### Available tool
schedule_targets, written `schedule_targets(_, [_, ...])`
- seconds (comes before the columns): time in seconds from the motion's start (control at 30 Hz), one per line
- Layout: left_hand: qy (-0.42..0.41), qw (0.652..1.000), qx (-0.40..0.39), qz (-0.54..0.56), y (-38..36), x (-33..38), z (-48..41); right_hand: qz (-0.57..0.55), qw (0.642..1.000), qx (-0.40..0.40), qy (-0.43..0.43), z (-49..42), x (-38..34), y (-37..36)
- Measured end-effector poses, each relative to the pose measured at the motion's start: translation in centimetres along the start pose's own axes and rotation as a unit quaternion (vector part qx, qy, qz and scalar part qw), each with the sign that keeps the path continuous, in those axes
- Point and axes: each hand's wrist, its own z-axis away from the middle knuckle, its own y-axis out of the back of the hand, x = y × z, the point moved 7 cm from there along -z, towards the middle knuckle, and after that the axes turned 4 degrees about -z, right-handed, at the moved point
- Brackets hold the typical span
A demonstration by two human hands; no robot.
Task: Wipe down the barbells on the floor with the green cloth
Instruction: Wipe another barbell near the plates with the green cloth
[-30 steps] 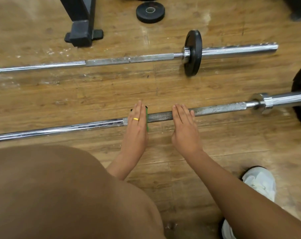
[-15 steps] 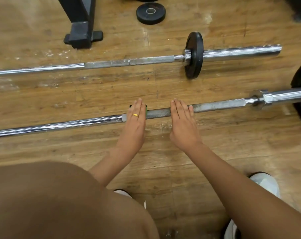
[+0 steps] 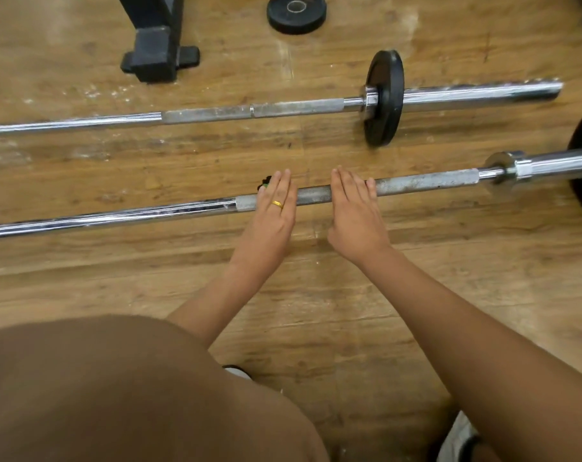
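Left hand (image 3: pixel 274 215) flat, pressing green cloth (image 3: pixel 265 186) onto near barbell (image 3: pixel 423 181); right hand (image 3: pixel 354 218) flat on it.

Under and between the left hand (image 3: pixel 273 218) and right hand (image 3: pixel 356 221), the near barbell (image 3: pixel 416 183) is dull grey knurled metal, flecked pale further right; left of the grip it turns mirror-glossy chrome. Beyond the fingertips, the wooden floor (image 3: pixel 316 295) looks scuffed and matt
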Motion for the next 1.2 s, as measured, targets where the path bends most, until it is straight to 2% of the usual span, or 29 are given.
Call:
schedule_targets(0.13, [-0.076,0.997,-0.027,-0.016,0.0,-0.6,-1.7,0.003,1.0,-0.007,0.009,-0.9,0.3,0.2])
schedule_targets(0.2, [-0.05,0.998,-0.033,-0.005,0.3,-1.8,-2.1,-0.008,1.0,0.005,0.014,-1.3,0.5,0.4])
schedule_targets(0.33, [0.061,0.996,0.003,0.061,0.7,-3.8,-2.0,-0.045,0.998,0.04,0.011,-1.9,0.6,0.4])
schedule_targets(0.43, [0.092,0.994,0.025,0.055,0.5,-3.6,-2.6,-0.076,0.996,0.051,0.006,-2.4,0.8,0.1])
schedule_targets(0.6, [-0.024,0.999,-0.018,-0.031,-0.6,-0.6,-2.9,-0.084,0.989,0.117,-0.021,-3.0,0.5,0.3])
schedule_targets(0.67, [-0.032,0.999,-0.012,-0.035,-0.3,-1.3,-3.1,-0.084,0.986,0.137,-0.038,-3.1,0.4,0.2])
schedule_targets(0.83, [0.112,0.992,0.035,0.036,0.0,-3.6,-3.1,-0.083,0.983,0.155,-0.049,-3.3,0.4,0.1])
schedule_targets(0.87, [0.108,0.993,0.035,0.032,-0.3,-2.7,-3.0,-0.08,0.983,0.155,-0.049,-3.4,0.5,0.0])
schedule_targets(0.93, [0.047,0.999,0.017,0.019,-1.1,-0.8,-2.7,-0.076,0.983,0.157,-0.049,-3.4,0.5,0.0])
schedule_targets(1.03, [-0.011,1.0,-0.003,-0.006,-0.7,-1.1,-2.5,-0.083,0.982,0.162,-0.046,-3.3,0.5,0.0])
schedule_targets(1.07, [0.003,1.0,-0.001,0.0,-0.5,-2.0,-2.6,-0.086,0.982,0.165,-0.045,-3.1,0.5,0.0])
schedule_targets(1.2, [0.152,0.985,0.047,0.068,0.4,-4.3,-2.4,-0.105,0.978,0.175,-0.046,-2.7,0.5,0.0])
